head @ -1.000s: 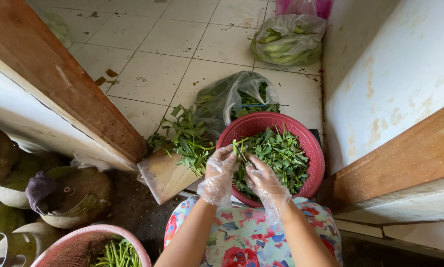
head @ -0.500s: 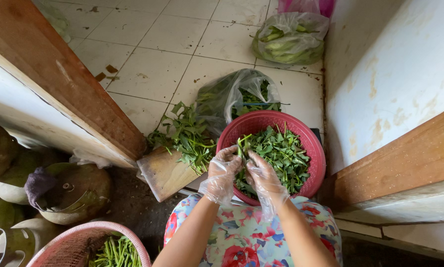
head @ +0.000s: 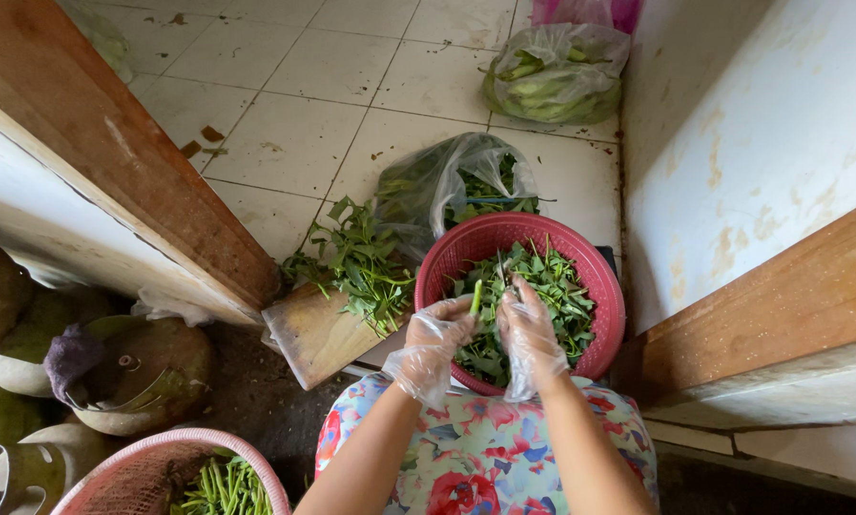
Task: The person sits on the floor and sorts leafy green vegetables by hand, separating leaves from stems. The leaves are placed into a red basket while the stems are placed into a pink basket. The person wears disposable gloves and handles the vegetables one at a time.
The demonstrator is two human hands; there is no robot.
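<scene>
Over the red basket (head: pixel 595 277), your gloved left hand (head: pixel 434 336) and right hand (head: pixel 528 324) both pinch a green stem (head: pixel 476 298) between closed fingertips, so trimmings drop in; untrimmed greens (head: pixel 356 267) wait on the wooden board (head: pixel 315 334) beside it.

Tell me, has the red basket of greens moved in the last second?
No. The red basket sits beside the wooden board, as before; only the hands shifted slightly.
</scene>
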